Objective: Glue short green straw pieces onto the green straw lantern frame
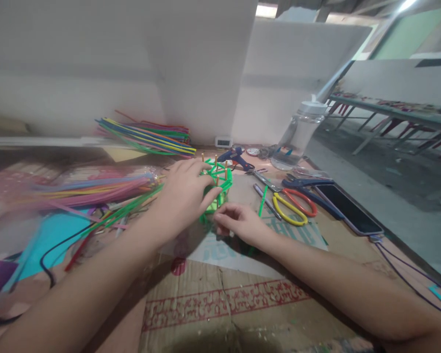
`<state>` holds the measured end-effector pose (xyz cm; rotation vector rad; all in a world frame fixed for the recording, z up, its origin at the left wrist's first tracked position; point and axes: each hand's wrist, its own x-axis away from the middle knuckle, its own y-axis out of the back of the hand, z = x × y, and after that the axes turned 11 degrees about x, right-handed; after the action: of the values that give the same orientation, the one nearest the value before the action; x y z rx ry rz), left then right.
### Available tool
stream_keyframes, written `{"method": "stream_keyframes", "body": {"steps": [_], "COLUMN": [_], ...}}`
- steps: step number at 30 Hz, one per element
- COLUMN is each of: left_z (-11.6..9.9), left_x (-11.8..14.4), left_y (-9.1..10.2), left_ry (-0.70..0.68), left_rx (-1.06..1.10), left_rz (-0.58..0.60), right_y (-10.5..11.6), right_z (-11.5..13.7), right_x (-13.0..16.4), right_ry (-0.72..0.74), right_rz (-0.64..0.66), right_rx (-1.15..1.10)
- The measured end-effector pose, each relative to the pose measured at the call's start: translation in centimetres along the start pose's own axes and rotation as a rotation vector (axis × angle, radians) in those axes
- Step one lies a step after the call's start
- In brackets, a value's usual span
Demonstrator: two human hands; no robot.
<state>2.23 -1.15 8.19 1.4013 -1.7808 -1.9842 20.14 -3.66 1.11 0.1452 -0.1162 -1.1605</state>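
A small green frame of thin green strips, with several brown wooden sticks standing up in it, rests on the covered table. My left hand reaches around its left side, with fingers curled over the top and thumb against the near side. At its lower front edge, my right hand is closed in a pinch. The fingertips touch or nearly touch the frame, and whatever lies between them is hidden. A loose green strip lies to the right, beside a grey pen-like stick.
Right of the hands lie scissors with red and yellow handles, blue-handled pliers and a phone. Behind stand a blue glue gun and a water bottle. Bundles of coloured strips are at back left; cardboard covers the front.
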Motion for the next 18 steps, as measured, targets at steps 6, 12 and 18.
{"method": "stream_keyframes", "body": {"steps": [6,12,18], "left_z": [0.0,-0.1,0.0], "left_x": [0.1,0.0,0.0], "left_y": [0.0,0.1,0.0], "left_ry": [-0.004,-0.005,-0.009], "left_rx": [-0.019,-0.019,-0.017], "left_rz": [0.009,0.021,0.015], "right_y": [0.8,1.2,0.6], "right_z": [0.1,0.5,0.5], "right_x": [-0.1,-0.4,-0.7], "right_ry": [0.038,0.015,-0.001], "right_rz": [-0.116,-0.145,-0.116], "right_rx": [0.127,0.017,-0.064]}}
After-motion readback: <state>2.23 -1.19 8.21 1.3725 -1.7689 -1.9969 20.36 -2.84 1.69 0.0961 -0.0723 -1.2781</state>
